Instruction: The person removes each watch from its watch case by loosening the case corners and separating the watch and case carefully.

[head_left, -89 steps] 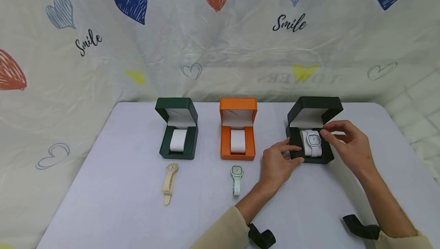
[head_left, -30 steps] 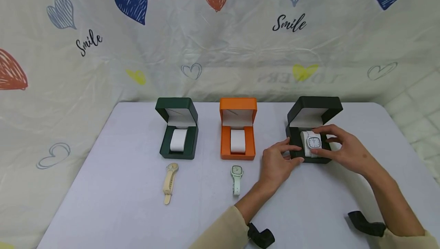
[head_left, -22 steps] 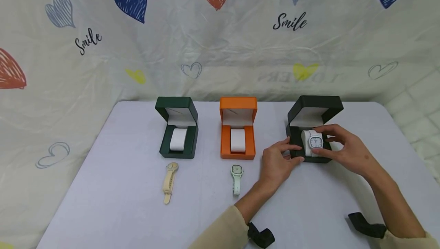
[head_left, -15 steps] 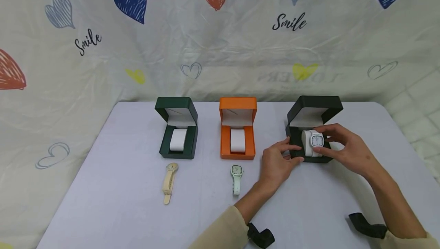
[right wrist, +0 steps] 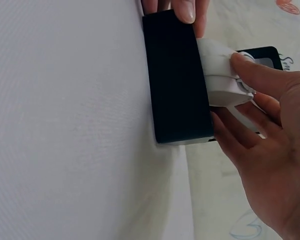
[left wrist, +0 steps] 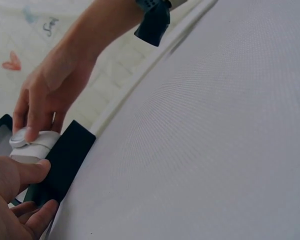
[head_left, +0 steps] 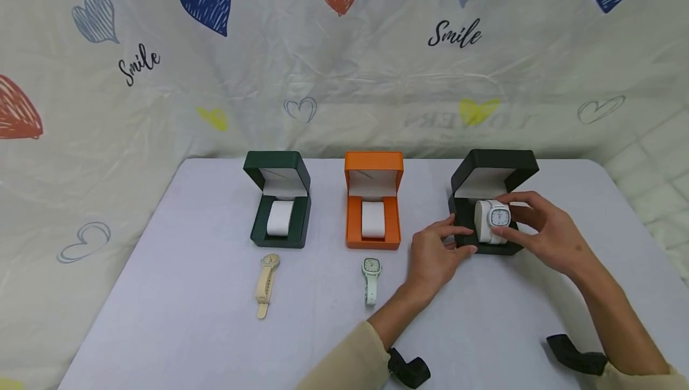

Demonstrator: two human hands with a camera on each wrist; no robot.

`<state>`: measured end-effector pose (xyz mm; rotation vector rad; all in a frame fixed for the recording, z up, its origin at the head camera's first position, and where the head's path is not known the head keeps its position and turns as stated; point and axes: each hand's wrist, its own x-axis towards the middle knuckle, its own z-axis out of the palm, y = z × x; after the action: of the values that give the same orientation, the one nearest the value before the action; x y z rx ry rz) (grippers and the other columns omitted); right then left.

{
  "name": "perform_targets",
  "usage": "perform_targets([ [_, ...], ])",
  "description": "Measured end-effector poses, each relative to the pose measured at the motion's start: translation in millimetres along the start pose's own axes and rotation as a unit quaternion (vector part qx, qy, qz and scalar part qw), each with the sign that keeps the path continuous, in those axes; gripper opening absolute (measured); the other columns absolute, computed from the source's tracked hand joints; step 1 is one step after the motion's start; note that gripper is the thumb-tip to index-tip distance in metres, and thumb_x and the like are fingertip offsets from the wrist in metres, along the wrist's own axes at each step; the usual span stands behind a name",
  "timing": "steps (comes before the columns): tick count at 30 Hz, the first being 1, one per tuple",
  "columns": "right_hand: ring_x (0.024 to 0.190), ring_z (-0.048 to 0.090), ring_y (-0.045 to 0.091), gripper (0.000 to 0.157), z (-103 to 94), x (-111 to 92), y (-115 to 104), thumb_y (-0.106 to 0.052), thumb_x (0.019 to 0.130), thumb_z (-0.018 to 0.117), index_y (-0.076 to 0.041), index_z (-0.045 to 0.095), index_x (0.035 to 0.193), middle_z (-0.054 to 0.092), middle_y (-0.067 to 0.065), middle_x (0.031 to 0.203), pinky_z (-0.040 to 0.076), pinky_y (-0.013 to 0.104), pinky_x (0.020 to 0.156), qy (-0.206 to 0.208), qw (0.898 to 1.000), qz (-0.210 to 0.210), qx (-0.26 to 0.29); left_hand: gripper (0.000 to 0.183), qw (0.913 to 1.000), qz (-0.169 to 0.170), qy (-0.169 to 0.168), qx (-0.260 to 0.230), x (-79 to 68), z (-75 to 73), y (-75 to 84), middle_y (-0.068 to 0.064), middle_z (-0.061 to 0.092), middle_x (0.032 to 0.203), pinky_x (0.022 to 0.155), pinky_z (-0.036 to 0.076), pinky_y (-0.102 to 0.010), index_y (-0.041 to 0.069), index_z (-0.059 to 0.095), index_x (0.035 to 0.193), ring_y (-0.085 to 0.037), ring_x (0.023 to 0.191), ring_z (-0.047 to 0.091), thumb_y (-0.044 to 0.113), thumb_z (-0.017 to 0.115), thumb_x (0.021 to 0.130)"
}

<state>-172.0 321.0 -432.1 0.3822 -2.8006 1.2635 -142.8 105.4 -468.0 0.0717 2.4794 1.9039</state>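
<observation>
At the table's right, a dark green, nearly black watch box (head_left: 492,160) stands with its lid raised. My left hand (head_left: 435,257) grips its near left corner; the left wrist view shows the thumb over the rim and fingers against the outside. With thumb and fingers, my right hand (head_left: 554,237) pinches a white watch (head_left: 500,217) wrapped around a white cushion (head_left: 481,221). In the right wrist view the cushion (right wrist: 217,60) stands out above the box wall (right wrist: 177,80). My right fingers partly hide the watch's right side.
Left of it, an orange watch box (head_left: 353,228) and a green watch box (head_left: 258,228) stand with raised lids, each holding a bare white cushion. A mint watch (head_left: 371,282) and a beige watch (head_left: 264,285) lie in front. Behind hangs a heart-printed cloth (head_left: 350,67).
My right hand has moved from the box's right edge onto the watch and taken hold of it. Watch and cushion have shifted slightly right and up. The left hand stays on the box.
</observation>
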Motion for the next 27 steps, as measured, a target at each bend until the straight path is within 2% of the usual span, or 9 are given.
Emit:
perform_targets([
  [6,0.105,0.059,-0.019,0.065,0.7,1.8,-2.8,0.001,0.084,0.084,-0.007,0.055,0.142,0.055,-0.026,0.128,0.052,0.002,0.082,0.012,0.999,-0.016,0.046,0.025,1.0000,0.001,-0.003,0.004,0.6,-0.4,-0.5,0.006,0.065,0.145,0.080,0.056,-0.009,0.021,0.084,0.105,-0.004,0.114,0.071,0.013,0.089,0.082],
  [10,0.111,0.058,-0.016,0.066,3.7,2.5,-4.5,0.009,0.082,0.082,-0.004,0.057,0.141,0.056,-0.020,0.128,0.049,0.000,0.086,0.033,0.997,-0.027,0.063,0.025,1.0000,-0.003,-0.008,0.003,0.4,-0.3,0.1,0.006,0.065,0.145,0.081,0.056,-0.010,0.021,0.084,0.106,-0.004,0.114,0.072,0.013,0.088,0.083],
  [17,0.118,0.055,-0.004,0.066,5.0,0.5,-7.7,0.013,0.082,0.080,-0.004,0.057,0.141,0.056,-0.014,0.128,0.048,0.000,0.090,0.061,0.995,-0.029,0.079,0.024,0.9996,-0.009,-0.012,0.025,0.1,-2.1,3.6,0.007,0.064,0.146,0.081,0.056,-0.009,0.021,0.084,0.106,-0.005,0.110,0.074,0.014,0.088,0.084],
  [24,0.124,0.055,-0.002,0.066,4.2,-3.5,-12.1,0.014,0.082,0.079,-0.010,0.059,0.140,0.057,-0.001,0.135,0.048,0.001,0.091,0.077,0.992,-0.038,0.095,0.021,0.9986,-0.002,-0.036,0.038,0.9,-6.4,9.6,0.001,0.063,0.149,0.074,0.053,-0.007,0.017,0.084,0.108,-0.003,0.092,0.072,0.010,0.083,0.089],
  [27,0.125,0.055,0.000,0.066,4.0,-4.2,-13.3,0.016,0.082,0.078,-0.008,0.059,0.140,0.057,-0.001,0.135,0.050,0.002,0.091,0.081,0.991,-0.042,0.103,0.019,0.9975,0.003,-0.050,0.049,1.7,-9.6,13.6,-0.004,0.063,0.149,0.074,0.053,-0.008,0.014,0.083,0.110,-0.005,0.097,0.071,0.010,0.079,0.092],
])
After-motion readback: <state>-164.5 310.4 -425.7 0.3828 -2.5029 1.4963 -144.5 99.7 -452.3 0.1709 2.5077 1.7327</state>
